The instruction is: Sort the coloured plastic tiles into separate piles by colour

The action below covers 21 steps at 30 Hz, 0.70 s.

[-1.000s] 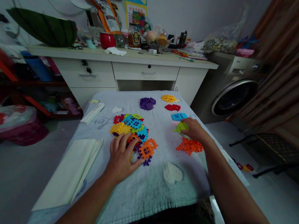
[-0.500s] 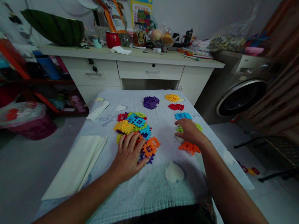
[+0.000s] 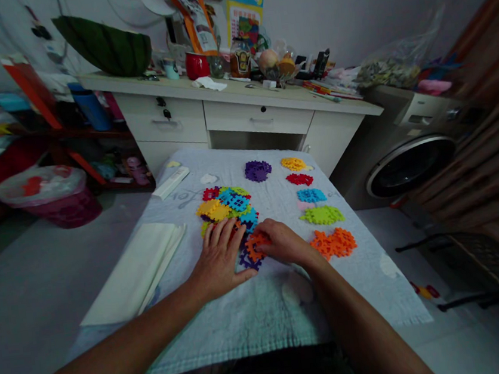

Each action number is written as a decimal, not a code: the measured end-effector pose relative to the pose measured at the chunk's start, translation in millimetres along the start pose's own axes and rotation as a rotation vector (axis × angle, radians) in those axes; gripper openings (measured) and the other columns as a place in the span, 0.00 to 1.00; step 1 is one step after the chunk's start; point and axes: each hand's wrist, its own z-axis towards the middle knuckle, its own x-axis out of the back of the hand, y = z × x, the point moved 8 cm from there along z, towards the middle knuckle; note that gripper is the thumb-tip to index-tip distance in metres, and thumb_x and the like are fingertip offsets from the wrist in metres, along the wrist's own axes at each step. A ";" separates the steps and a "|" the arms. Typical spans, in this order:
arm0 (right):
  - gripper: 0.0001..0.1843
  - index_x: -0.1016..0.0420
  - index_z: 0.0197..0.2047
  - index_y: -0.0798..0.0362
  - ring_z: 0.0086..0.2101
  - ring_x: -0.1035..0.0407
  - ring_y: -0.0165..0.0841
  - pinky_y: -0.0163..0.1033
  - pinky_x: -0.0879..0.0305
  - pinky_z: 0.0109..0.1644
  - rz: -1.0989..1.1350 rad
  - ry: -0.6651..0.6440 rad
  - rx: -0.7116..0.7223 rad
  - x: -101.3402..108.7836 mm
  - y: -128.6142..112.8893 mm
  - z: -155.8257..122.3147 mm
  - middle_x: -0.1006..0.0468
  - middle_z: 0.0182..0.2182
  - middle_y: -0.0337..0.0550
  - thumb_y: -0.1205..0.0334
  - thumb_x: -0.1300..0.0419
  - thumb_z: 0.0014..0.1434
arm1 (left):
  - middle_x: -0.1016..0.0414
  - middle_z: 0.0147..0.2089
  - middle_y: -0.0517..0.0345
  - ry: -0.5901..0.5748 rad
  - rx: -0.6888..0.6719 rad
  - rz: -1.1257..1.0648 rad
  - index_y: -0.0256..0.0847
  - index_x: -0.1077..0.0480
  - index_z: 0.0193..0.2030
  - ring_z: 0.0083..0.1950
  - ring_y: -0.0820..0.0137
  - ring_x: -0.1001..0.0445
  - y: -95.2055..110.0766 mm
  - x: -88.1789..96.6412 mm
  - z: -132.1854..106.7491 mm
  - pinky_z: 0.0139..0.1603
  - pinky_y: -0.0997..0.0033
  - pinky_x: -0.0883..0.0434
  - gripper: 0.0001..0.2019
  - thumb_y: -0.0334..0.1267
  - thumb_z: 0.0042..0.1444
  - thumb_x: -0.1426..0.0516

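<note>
A mixed heap of toothed plastic building pieces (image 3: 233, 199), in blue, yellow, red, green, purple and orange, lies on the cloth-covered table. My left hand (image 3: 222, 259) rests on the heap's near side, fingers spread. At the heap's near right edge my right hand (image 3: 280, 242) pinches an orange building piece (image 3: 256, 245), partly covered by its fingers. Sorted by colour, on the right are yellow pieces (image 3: 293, 164), red pieces (image 3: 300, 179), blue pieces (image 3: 311, 195), lime green pieces (image 3: 323, 215) and orange pieces (image 3: 334, 243). Purple pieces (image 3: 258, 171) form a pile behind.
A folded white cloth or paper (image 3: 128, 276) and a long white box (image 3: 171, 182) lie on the table's left side. Behind stands a white desk (image 3: 259, 117) holding a watermelon piece (image 3: 105, 47) and jars. A washing machine (image 3: 407, 145) is at the right, a pink bin (image 3: 55, 200) at the left.
My right hand has moved left from the lime green pile to the mixed heap and taken hold of an orange piece. My left hand stays on the heap. The view has shifted slightly.
</note>
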 end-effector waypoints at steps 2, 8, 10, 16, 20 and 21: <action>0.10 0.25 0.42 0.53 0.35 0.33 0.30 0.35 0.38 0.41 0.054 0.034 -0.019 3.1 6.3 -0.2 0.26 0.37 0.42 0.68 0.38 0.54 | 0.48 0.71 0.36 -0.002 0.005 -0.009 0.38 0.47 0.69 0.72 0.45 0.53 -0.9 -1.5 -0.3 0.69 0.39 0.57 0.45 0.59 0.49 0.39; 0.06 0.27 0.38 0.53 0.30 0.36 0.28 0.32 0.40 0.34 0.320 0.165 -0.111 7.0 39.9 -0.4 0.28 0.29 0.36 0.66 0.39 0.53 | 0.48 0.70 0.39 -0.007 0.094 0.011 0.41 0.43 0.66 0.70 0.46 0.51 -4.0 -0.2 12.0 0.68 0.40 0.53 0.38 0.53 0.50 0.39; 0.06 0.28 0.37 0.53 0.28 0.37 0.28 0.32 0.41 0.32 0.404 0.223 -0.159 7.8 52.5 -0.5 0.29 0.27 0.35 0.63 0.39 0.53 | 0.48 0.70 0.40 0.004 0.108 0.032 0.42 0.41 0.65 0.70 0.47 0.51 -3.6 1.6 20.9 0.68 0.40 0.53 0.36 0.50 0.51 0.39; 0.07 0.31 0.35 0.51 0.25 0.40 0.28 0.32 0.44 0.28 0.478 0.372 -0.252 14.3 69.7 -2.9 0.35 0.23 0.32 0.60 0.40 0.52 | 0.45 0.69 0.41 0.060 0.135 0.053 0.44 0.39 0.64 0.70 0.48 0.50 -6.8 4.6 38.2 0.69 0.40 0.54 0.31 0.45 0.53 0.40; 0.09 0.30 0.38 0.52 0.27 0.37 0.28 0.32 0.40 0.31 0.499 0.423 -0.247 15.9 71.8 -3.7 0.30 0.28 0.35 0.60 0.42 0.52 | 0.42 0.68 0.41 0.082 0.128 0.042 0.43 0.36 0.61 0.69 0.48 0.47 -10.7 9.1 36.6 0.68 0.40 0.53 0.28 0.47 0.54 0.41; 0.10 0.30 0.39 0.52 0.28 0.36 0.28 0.32 0.39 0.32 0.501 0.428 -0.248 16.0 72.5 -3.7 0.29 0.29 0.36 0.60 0.43 0.52 | 0.42 0.67 0.41 0.089 0.123 0.037 0.43 0.36 0.61 0.69 0.48 0.47 -12.2 10.6 35.7 0.68 0.40 0.53 0.29 0.49 0.54 0.41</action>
